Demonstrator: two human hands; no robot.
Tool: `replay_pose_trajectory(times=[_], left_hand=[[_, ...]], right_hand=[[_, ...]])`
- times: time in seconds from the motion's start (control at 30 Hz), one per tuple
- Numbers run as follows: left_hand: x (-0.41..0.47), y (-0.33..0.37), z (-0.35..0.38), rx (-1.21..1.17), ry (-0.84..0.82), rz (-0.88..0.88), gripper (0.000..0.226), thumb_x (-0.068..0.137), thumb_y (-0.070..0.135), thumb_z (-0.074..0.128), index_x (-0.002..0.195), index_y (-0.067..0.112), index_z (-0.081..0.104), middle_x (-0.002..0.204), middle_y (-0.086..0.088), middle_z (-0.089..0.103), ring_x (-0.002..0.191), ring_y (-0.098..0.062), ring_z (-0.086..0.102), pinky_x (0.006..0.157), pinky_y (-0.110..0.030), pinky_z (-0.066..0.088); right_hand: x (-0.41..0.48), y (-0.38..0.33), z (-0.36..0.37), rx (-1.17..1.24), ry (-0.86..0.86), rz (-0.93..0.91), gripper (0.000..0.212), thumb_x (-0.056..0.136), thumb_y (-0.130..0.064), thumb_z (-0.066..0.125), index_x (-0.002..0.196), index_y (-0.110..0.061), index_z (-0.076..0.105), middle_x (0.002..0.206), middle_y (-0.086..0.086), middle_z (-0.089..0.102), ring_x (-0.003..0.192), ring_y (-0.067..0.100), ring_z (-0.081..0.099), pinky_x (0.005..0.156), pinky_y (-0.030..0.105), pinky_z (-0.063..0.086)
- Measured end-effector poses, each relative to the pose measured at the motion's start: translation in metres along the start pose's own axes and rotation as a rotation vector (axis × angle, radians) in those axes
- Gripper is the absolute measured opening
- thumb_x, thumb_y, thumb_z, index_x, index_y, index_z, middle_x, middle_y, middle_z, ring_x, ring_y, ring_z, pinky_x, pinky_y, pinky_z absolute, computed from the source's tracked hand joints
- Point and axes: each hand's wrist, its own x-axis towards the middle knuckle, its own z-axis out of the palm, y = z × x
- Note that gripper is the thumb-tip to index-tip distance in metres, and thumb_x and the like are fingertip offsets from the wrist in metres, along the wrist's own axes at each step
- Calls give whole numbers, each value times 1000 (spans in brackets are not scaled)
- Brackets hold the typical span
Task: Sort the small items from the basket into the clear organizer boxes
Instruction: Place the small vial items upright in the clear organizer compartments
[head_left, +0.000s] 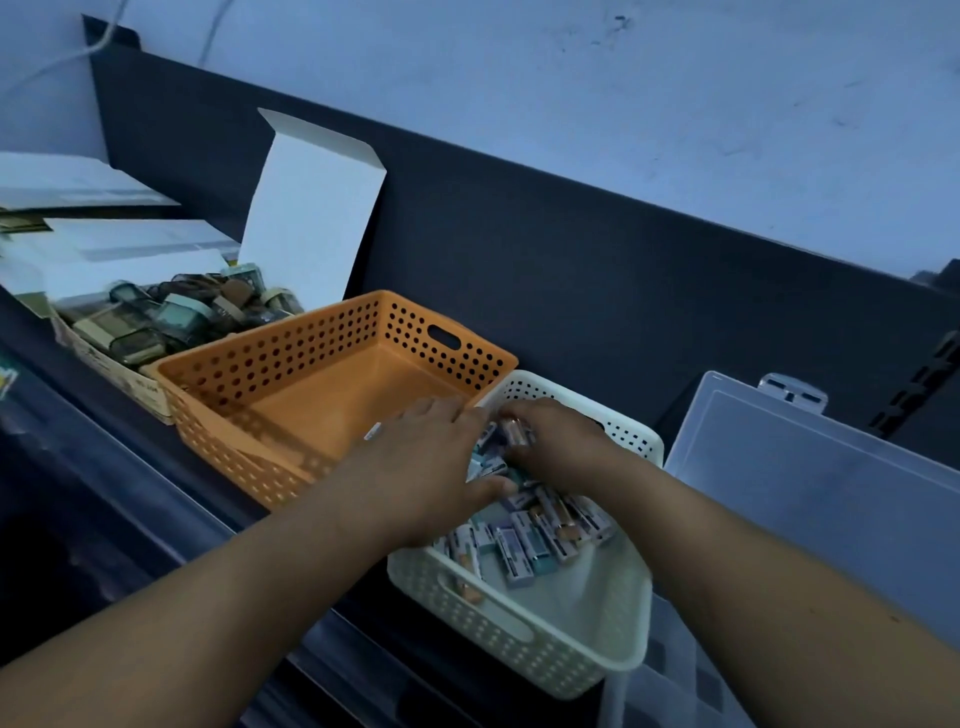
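Both hands are inside the white perforated plastic basket (519, 639), which sits toward the near edge of the dark desk (104, 467), right of middle. The small items (524, 545), boxy white, lilac and teal packs, lie piled in its far half. Left hand (426, 467) is spread flat with fingers straight, lying over the pile by the basket's far left rim. Right hand (561, 441) has fingers curled down onto a few small items at the far end, and looks to be pinching them. An empty orange perforated plastic basket (260, 374) sits just left, touching the white one at a corner. An open cardboard box of dark green cases (114, 364) stands further left, toward the back edge. The clear plastic organizer box (805, 467), lid raised, is at the right end of the desk, just beside the basket. Risks, as I judge them: the grab takes several packs at once, so loose ones could slip out on the lift and fall past the near edge. The flat left hand could push packs over the rim into the orange basket. Dim light may cause mixed-up types.
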Motion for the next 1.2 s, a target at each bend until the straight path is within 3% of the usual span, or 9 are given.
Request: replay_pose_trajectory(times=[0.17, 0.23, 0.4, 0.57, 0.63, 0.77, 0.93, 1.07, 1.2], left_hand=[[-2, 1, -2, -18, -5, 0, 78, 87, 66, 42, 149, 31, 12, 154, 1, 24, 140, -18, 20, 114, -36, 20], [-3, 2, -3, -20, 6, 6, 76, 88, 64, 43, 149, 30, 14, 154, 2, 24, 141, -17, 20, 114, -36, 18], [-5, 10, -10, -80, 79, 13, 66, 91, 54, 47, 147, 28, 23, 153, 4, 28, 140, -15, 22, 113, -31, 17], [-2, 50, -19, -517, 116, -39, 45, 94, 40, 54, 135, 28, 42, 122, 7, 57, 105, -10, 56, 85, -30, 47], [2, 69, -19, -744, 121, -98, 31, 93, 35, 57, 121, 25, 52, 102, 5, 63, 89, -17, 64, 73, -40, 55], [11, 104, -13, -1037, 95, -137, 5, 90, 17, 62, 94, 14, 59, 86, -12, 70, 75, -24, 69, 78, -48, 55], [16, 162, -2, -1141, 25, -53, 2, 87, 8, 65, 87, 8, 63, 80, -20, 67, 69, -21, 60, 72, -38, 54], [20, 209, 11, -1220, -50, -2, 13, 87, 1, 62, 82, 13, 65, 74, -10, 61, 66, -20, 56, 75, -37, 50], [19, 257, 20, -1236, -147, 52, 15, 91, 1, 57, 97, 11, 66, 81, -12, 65, 63, -17, 59, 61, -23, 52]], right_hand=[[-10, 9, -2, 242, 20, 2, 33, 88, -4, 57, 105, -32, 58, 109, -2, 57, 76, 20, 63, 48, 33, 52], [-15, 10, -10, 394, 64, 41, 40, 83, 5, 58, 100, -31, 58, 102, 2, 60, 72, 23, 65, 49, 39, 56], [-35, 15, -35, 802, 76, 82, 39, 84, 8, 62, 105, -25, 58, 104, 8, 60, 68, 17, 58, 46, 22, 45], [-70, 21, -51, 1379, -1, 16, 36, 85, 18, 52, 105, -11, 58, 88, 9, 64, 62, 14, 63, 49, 24, 48], [-89, 27, -56, 1431, -20, -27, 36, 84, 18, 51, 107, -9, 57, 89, 10, 67, 66, 17, 63, 54, 26, 48], [-130, 50, -68, 1510, -20, -53, 36, 87, 19, 45, 110, -7, 53, 95, 14, 69, 74, 20, 63, 55, 24, 52], [-188, 102, -81, 1609, 134, 76, 28, 95, 6, 43, 118, -8, 51, 116, 18, 64, 84, 19, 65, 59, 26, 57], [-238, 142, -90, 1494, 247, 197, 21, 99, -5, 42, 115, -13, 53, 99, 6, 72, 59, 9, 59, 44, 19, 38], [-284, 176, -97, 1409, 288, 257, 20, 99, -5, 44, 109, -15, 57, 89, 4, 73, 59, 16, 49, 41, 21, 41]])
